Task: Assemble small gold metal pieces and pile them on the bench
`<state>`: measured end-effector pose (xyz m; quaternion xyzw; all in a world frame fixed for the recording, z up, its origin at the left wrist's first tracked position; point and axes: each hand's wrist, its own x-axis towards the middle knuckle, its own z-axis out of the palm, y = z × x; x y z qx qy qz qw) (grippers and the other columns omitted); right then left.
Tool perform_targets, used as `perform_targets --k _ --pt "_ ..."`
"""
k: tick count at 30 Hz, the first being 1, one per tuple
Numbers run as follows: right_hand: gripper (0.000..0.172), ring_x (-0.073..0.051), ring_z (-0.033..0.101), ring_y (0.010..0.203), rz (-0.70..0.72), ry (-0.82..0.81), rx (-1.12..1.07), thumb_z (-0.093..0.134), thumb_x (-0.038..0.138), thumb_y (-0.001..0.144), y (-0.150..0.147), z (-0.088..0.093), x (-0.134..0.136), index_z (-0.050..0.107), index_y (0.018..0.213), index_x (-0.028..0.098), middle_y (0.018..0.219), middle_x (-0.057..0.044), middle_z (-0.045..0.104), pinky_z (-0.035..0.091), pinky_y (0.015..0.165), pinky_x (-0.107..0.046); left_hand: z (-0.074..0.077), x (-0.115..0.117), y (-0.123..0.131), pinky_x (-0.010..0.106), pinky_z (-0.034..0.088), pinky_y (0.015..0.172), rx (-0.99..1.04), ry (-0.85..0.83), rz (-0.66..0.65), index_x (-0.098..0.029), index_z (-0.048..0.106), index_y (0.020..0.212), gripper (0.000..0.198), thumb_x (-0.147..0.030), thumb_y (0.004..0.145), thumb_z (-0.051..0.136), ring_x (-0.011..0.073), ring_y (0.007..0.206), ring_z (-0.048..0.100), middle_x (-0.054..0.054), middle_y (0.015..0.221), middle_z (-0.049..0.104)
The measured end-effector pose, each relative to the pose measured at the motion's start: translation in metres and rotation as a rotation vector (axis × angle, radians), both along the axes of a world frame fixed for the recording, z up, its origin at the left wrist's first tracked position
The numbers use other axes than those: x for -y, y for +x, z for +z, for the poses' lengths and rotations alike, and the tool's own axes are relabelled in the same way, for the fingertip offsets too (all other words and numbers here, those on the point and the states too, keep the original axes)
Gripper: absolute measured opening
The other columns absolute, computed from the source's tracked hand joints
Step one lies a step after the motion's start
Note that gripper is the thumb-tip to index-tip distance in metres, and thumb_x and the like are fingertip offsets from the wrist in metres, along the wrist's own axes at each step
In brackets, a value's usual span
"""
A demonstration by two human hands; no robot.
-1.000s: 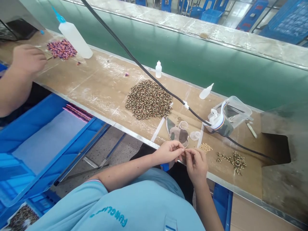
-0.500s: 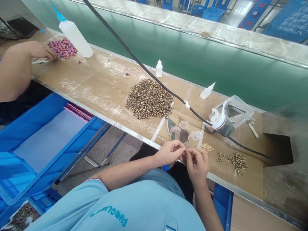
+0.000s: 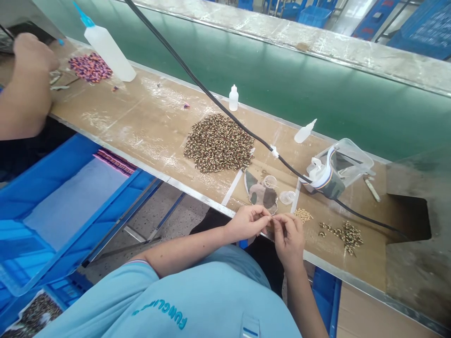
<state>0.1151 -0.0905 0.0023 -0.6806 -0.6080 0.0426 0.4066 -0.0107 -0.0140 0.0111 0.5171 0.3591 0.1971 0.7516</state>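
2 hands work together at the near edge of the surface [image 3: 141, 112]: the left hand [image 3: 246, 223] and the right hand [image 3: 289, 239] meet in a tight pinch. Each grip is closed thumb to fingertips on a fine strand [image 3: 276, 218], held between them above the edge (too thin to tell if it is thread or wire, and anything small on it is hidden by the fingers).

Going by the piles, only a small share looks worked so far. Just beyond the right grip lies a loose cluster of dark-and-tan beaded pieces [image 3: 343, 237], which looks like the finished lot. Straight ahead of the grip, a much broader heap of brown-and-cream ring beads [image 3: 218, 143] appears to be what is left. Between them, close past the grip, sits a little pile of pale tan beads [image 3: 303, 215]. Just ahead of the grip are a camouflage-patterned scrap [image 3: 260, 195] and 2 small clear dishes [image 3: 287, 197].

Farther right stands a clear plastic tub [image 3: 340, 162]. Far off to the left, a co-worker's hand [image 3: 33, 52] is near a separate purple-and-orange heap [image 3: 90, 67], apart from this work, beside a tall squeeze bottle [image 3: 107, 51].
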Motion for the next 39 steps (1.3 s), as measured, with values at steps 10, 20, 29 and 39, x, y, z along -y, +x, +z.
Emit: perform_targets --k 10,20,29,39 --pt "0.006 -0.014 0.055 0.078 -0.036 0.047 0.027 0.052 0.021 0.087 -0.001 -0.002 0.001 0.058 0.085 0.021 0.08 -0.003 0.057 0.047 0.068 -0.028 0.005 0.003 0.001 0.016 0.04 0.044 0.021 0.079 0.039 -0.013 0.057 0.074 0.011 -0.022 0.077 0.054 0.0044 0.041 0.046 -0.005 0.051 0.052" --pt "0.007 -0.014 0.055 0.079 -0.066 0.054 0.06 0.05 0.022 0.087 -0.004 -0.003 0.002 0.058 0.086 0.021 0.082 -0.004 0.057 0.047 0.068 -0.029 -0.004 0.008 0.001 0.017 0.046 0.052 -0.006 0.304 0.077 -0.012 0.06 0.078 0.014 -0.023 0.08 0.052 0.0081 0.054 0.056 0.0 0.063 0.059" --pt "0.011 -0.016 0.054 0.078 -0.036 -0.034 -0.009 0.047 0.025 0.088 -0.001 0.0 0.002 0.056 0.083 0.021 0.079 -0.003 0.056 0.046 0.067 -0.031 -0.001 0.008 -0.003 0.021 0.046 0.06 -0.122 0.586 0.052 -0.015 0.064 0.079 0.018 -0.022 0.083 0.048 0.0112 0.062 0.056 0.003 0.068 0.062" --pt "0.009 -0.015 0.054 0.08 0.014 -0.009 0.062 0.048 0.021 0.088 0.002 0.003 0.005 0.057 0.085 0.021 0.084 -0.004 0.056 0.046 0.068 -0.029 -0.005 0.01 -0.003 0.022 0.046 0.065 -0.131 0.724 0.043 -0.015 0.065 0.08 0.021 -0.022 0.084 0.045 0.0125 0.066 0.058 0.005 0.071 0.065"
